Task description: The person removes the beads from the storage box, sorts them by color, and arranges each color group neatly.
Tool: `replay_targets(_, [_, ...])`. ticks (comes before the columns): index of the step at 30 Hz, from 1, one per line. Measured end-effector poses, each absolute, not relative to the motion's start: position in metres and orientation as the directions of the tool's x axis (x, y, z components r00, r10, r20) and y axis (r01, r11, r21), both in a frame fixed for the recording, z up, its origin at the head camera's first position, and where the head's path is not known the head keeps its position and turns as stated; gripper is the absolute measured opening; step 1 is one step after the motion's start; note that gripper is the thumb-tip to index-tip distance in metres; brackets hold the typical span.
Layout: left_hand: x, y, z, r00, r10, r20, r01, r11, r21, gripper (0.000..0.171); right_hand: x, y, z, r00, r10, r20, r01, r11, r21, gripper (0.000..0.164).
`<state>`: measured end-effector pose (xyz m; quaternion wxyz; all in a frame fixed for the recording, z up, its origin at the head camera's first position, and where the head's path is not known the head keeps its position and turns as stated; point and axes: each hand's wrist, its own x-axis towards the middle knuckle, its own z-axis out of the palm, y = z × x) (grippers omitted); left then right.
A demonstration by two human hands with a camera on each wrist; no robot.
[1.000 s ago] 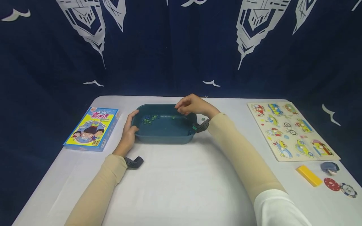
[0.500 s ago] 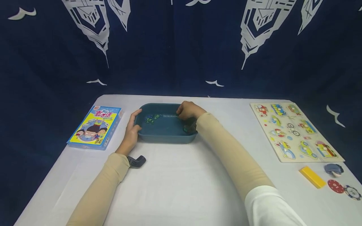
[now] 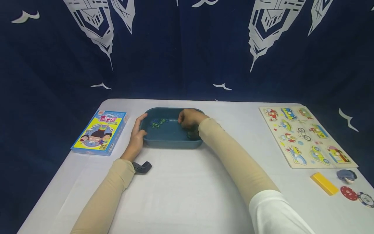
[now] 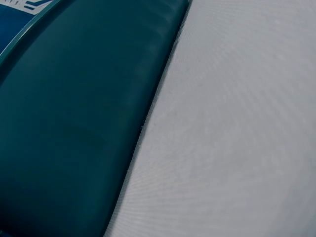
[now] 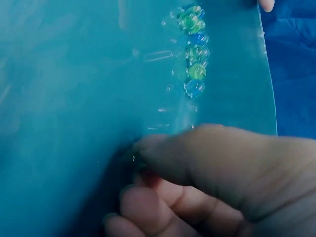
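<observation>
A blue-green plastic tray (image 3: 168, 135) stands on the white table. At its left end my left hand (image 3: 136, 139) grips the rim, thumb at the near side and fingers along the wall. Several green and blue glass marbles (image 3: 157, 123) lie clustered inside, toward the left; in the right wrist view the marbles (image 5: 196, 54) form a line. My right hand (image 3: 191, 117) reaches into the right part of the tray, its thumb and forefinger pinched low over the floor. A small glint shows at these fingertips (image 5: 148, 145), where a marble is mostly hidden. The left wrist view shows the tray's outer wall (image 4: 84, 118).
A blue and yellow card game box (image 3: 97, 135) lies to the left. At the right are a wooden picture puzzle board (image 3: 304, 143), a yellow block (image 3: 324, 183), a small grey-blue figure (image 3: 346, 175), a red chip (image 3: 349, 193) and a black-and-white chip (image 3: 366, 199).
My right hand has come down from above the far right rim into the tray and shifted a little left, covering the spot where a lone marble lay. The left hand keeps its grip.
</observation>
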<state>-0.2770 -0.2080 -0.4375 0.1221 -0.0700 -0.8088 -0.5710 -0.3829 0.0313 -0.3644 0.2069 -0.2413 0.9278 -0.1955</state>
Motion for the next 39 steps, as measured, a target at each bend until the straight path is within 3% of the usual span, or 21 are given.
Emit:
replay_targets(9, [-0.277,-0.207,-0.436,-0.965,-0.035,0.26,0.232,0.348,0.908,0.079,-0.386,0.037,-0.367,-0.716,-0.618,-0.325,-0.399,0.744,-0.536,0.014])
replay_targets(14, [-0.277,-0.206,-0.437,-0.963,-0.027,0.267,0.242,0.341,0.908,0.08,-0.388,0.044,-0.359,-0.628,-0.735,-0.255,-0.406,0.589,-0.699,0.014])
replay_targets(18, [-0.277,-0.206,-0.437,-0.959,-0.023,0.283,0.259,0.339,0.905,0.08,-0.384,0.055,-0.347,-0.612,-0.774,-0.164,-0.349,0.45,-0.822,0.02])
replay_targets(23, [-0.262,-0.199,-0.415,-0.969,-0.015,0.245,0.226,0.328,0.917,0.077,-0.374,0.08,-0.336,-0.666,-0.744,-0.053,-0.271,0.308,-0.912,0.02])
replay_targets(29, [-0.247,-0.193,-0.397,-0.972,-0.011,0.234,0.219,0.316,0.923,0.076,-0.366,0.121,-0.34,-0.812,-0.577,0.088,-0.213,0.152,-0.965,0.02])
replay_targets(33, [-0.247,-0.192,-0.396,-0.969,-0.015,0.247,0.229,0.319,0.92,0.075,-0.367,0.148,-0.357,-0.906,-0.408,0.112,-0.197,0.173,-0.965,0.021])
replay_targets(39, [-0.249,-0.192,-0.4,-0.967,-0.013,0.255,0.239,0.306,0.922,0.075,-0.373,0.181,-0.395,-0.954,-0.27,0.131,-0.204,0.26,-0.944,0.026])
